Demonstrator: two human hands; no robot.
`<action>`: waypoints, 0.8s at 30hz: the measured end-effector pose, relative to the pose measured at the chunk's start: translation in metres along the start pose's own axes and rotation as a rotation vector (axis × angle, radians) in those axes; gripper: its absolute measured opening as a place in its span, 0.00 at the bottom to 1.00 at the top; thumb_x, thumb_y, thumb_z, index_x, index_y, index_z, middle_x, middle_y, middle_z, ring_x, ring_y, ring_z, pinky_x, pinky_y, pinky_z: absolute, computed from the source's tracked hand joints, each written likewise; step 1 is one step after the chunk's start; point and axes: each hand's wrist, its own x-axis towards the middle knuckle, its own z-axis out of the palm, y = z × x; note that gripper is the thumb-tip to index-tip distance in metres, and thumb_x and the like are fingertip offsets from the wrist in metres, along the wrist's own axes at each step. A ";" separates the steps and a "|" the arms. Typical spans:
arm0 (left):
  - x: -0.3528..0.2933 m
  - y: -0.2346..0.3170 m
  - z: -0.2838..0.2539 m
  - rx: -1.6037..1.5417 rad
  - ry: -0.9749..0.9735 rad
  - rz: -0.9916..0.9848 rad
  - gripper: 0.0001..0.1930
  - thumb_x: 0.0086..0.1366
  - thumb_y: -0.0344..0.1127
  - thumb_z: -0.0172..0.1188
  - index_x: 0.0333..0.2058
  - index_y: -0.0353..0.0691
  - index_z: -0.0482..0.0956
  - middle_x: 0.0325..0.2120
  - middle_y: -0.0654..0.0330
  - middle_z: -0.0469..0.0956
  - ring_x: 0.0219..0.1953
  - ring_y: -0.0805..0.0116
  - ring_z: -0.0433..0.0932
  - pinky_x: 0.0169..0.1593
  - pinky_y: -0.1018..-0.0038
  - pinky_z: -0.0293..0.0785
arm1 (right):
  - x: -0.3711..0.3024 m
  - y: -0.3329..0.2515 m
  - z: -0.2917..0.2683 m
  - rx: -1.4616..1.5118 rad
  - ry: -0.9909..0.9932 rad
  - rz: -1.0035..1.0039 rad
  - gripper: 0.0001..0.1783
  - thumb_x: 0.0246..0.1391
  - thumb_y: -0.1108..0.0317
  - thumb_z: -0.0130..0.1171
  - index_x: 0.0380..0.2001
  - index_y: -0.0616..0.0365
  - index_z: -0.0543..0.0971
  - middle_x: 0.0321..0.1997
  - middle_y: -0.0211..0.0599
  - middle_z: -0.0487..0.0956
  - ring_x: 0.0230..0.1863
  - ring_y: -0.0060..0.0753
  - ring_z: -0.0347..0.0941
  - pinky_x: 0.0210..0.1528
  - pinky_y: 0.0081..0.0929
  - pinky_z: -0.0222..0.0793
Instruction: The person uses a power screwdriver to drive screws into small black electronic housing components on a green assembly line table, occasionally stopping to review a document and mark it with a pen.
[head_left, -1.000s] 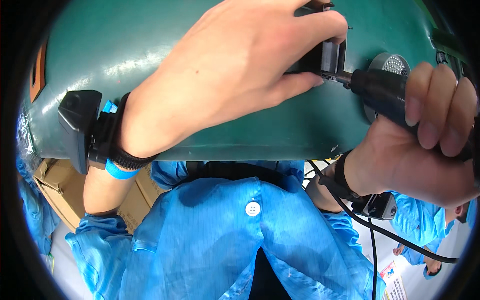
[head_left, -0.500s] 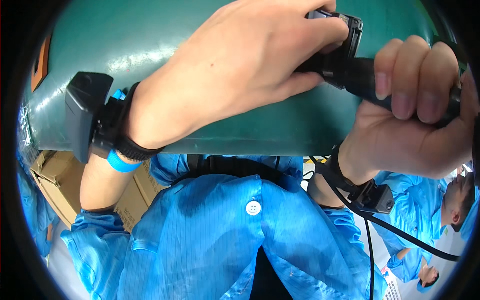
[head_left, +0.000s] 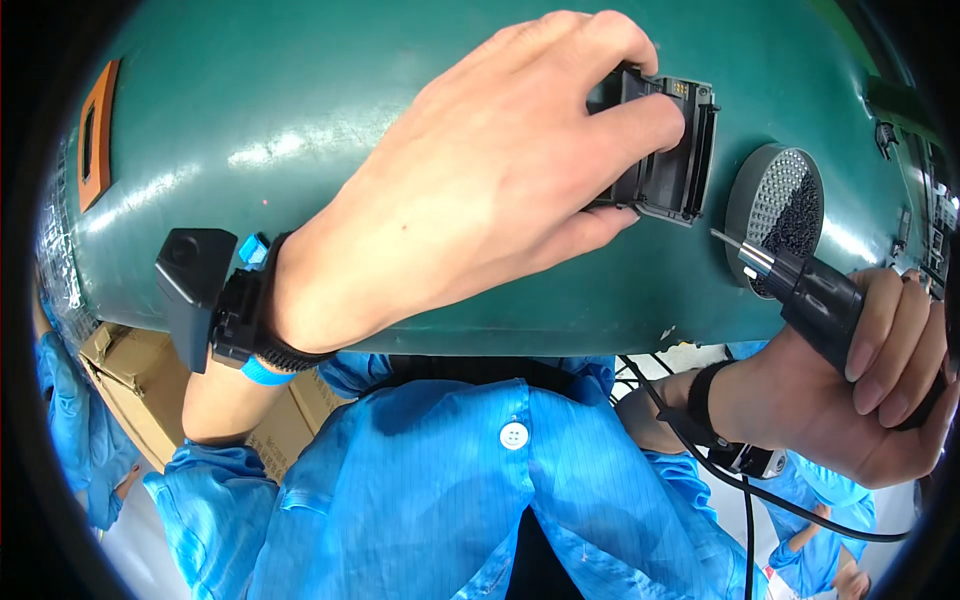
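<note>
My left hand (head_left: 510, 150) grips a black plastic housing (head_left: 684, 150) over the green table, its fingers wrapped round the near and far sides. The housing has an open hollow and small gold contacts near its far edge; my fingers hide part of it. In my right hand (head_left: 890, 370) is a black electric screwdriver (head_left: 822, 300), its metal bit pointing left and away from me. The bit's tip is apart from the housing and lies in front of a round grey tray (head_left: 740, 190), whose dimpled plate carries many small black screws.
An orange frame-shaped piece (head_left: 97, 135) lies at the table's far left. A black cable (head_left: 800, 515) runs beside my right forearm. Below the table's left edge stands a cardboard box (head_left: 150, 385). Small black parts (head_left: 886, 140) lie at the right, and people in blue sit beyond.
The screwdriver has come away from the housing, moving right and toward me. The screw tray now shows. My left hand still holds the housing, slightly lower in view.
</note>
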 end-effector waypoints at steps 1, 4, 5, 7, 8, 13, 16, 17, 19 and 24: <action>0.002 0.001 -0.001 -0.036 0.006 -0.009 0.26 0.44 0.29 0.75 0.45 0.43 0.76 0.50 0.53 0.70 0.50 0.50 0.72 0.50 0.60 0.73 | -0.004 0.000 0.001 0.027 -0.019 -0.020 0.23 0.71 0.54 0.34 0.42 0.64 0.69 0.17 0.34 0.67 0.13 0.32 0.63 0.12 0.35 0.61; 0.008 -0.003 0.000 -0.151 0.019 -0.049 0.27 0.44 0.29 0.75 0.45 0.43 0.76 0.50 0.53 0.70 0.51 0.50 0.72 0.51 0.60 0.72 | -0.012 0.005 0.024 0.022 0.284 0.023 0.10 0.62 0.62 0.46 0.34 0.58 0.68 0.16 0.27 0.66 0.15 0.23 0.61 0.20 0.26 0.60; 0.008 -0.004 -0.001 -0.182 0.017 -0.069 0.27 0.44 0.30 0.75 0.45 0.43 0.76 0.51 0.53 0.70 0.51 0.50 0.72 0.51 0.60 0.72 | -0.014 0.006 0.028 0.015 0.392 0.045 0.07 0.58 0.65 0.50 0.31 0.56 0.67 0.16 0.24 0.65 0.16 0.20 0.60 0.23 0.23 0.60; 0.008 -0.002 -0.004 -0.263 0.010 -0.107 0.27 0.43 0.30 0.75 0.45 0.43 0.76 0.51 0.53 0.70 0.51 0.49 0.71 0.52 0.59 0.72 | -0.016 0.008 0.026 0.036 0.384 0.009 0.08 0.58 0.65 0.51 0.35 0.57 0.66 0.16 0.24 0.66 0.16 0.20 0.61 0.23 0.23 0.61; 0.008 -0.001 -0.004 -0.312 0.008 -0.124 0.27 0.43 0.30 0.75 0.45 0.42 0.76 0.51 0.53 0.70 0.51 0.49 0.71 0.52 0.59 0.72 | -0.017 0.009 0.025 0.038 0.381 -0.001 0.09 0.58 0.65 0.52 0.36 0.58 0.66 0.16 0.24 0.67 0.16 0.20 0.62 0.24 0.23 0.62; 0.008 0.010 -0.001 -0.490 0.022 -0.207 0.27 0.43 0.30 0.76 0.45 0.42 0.76 0.51 0.53 0.70 0.52 0.48 0.71 0.53 0.59 0.71 | -0.032 0.006 0.020 0.038 0.449 0.050 0.12 0.60 0.63 0.53 0.39 0.58 0.67 0.18 0.25 0.66 0.18 0.20 0.61 0.24 0.22 0.60; 0.011 0.021 0.004 -0.365 0.014 -0.234 0.28 0.41 0.30 0.76 0.45 0.43 0.78 0.54 0.53 0.70 0.55 0.47 0.70 0.56 0.59 0.71 | -0.043 0.001 0.018 -0.191 0.389 0.107 0.18 0.58 0.60 0.59 0.43 0.57 0.66 0.19 0.27 0.66 0.20 0.21 0.61 0.24 0.22 0.59; 0.013 0.023 0.006 -0.359 0.010 -0.232 0.28 0.41 0.30 0.76 0.45 0.43 0.77 0.54 0.53 0.70 0.54 0.47 0.70 0.55 0.59 0.71 | -0.046 -0.001 0.015 -0.275 0.359 0.153 0.20 0.58 0.58 0.61 0.45 0.56 0.66 0.20 0.28 0.66 0.20 0.21 0.61 0.24 0.23 0.59; 0.014 0.020 0.007 -0.352 0.016 -0.217 0.28 0.41 0.30 0.76 0.44 0.44 0.77 0.53 0.54 0.71 0.54 0.48 0.71 0.55 0.59 0.70 | -0.042 -0.004 0.015 -0.349 0.281 0.219 0.20 0.58 0.58 0.61 0.45 0.55 0.66 0.20 0.29 0.66 0.20 0.21 0.61 0.25 0.22 0.59; 0.004 0.018 -0.009 -0.371 0.032 -0.188 0.27 0.43 0.32 0.75 0.43 0.41 0.74 0.49 0.54 0.72 0.52 0.50 0.72 0.56 0.56 0.68 | -0.008 0.002 0.043 -0.165 0.034 0.265 0.08 0.66 0.61 0.51 0.40 0.51 0.66 0.18 0.28 0.64 0.18 0.19 0.59 0.25 0.20 0.60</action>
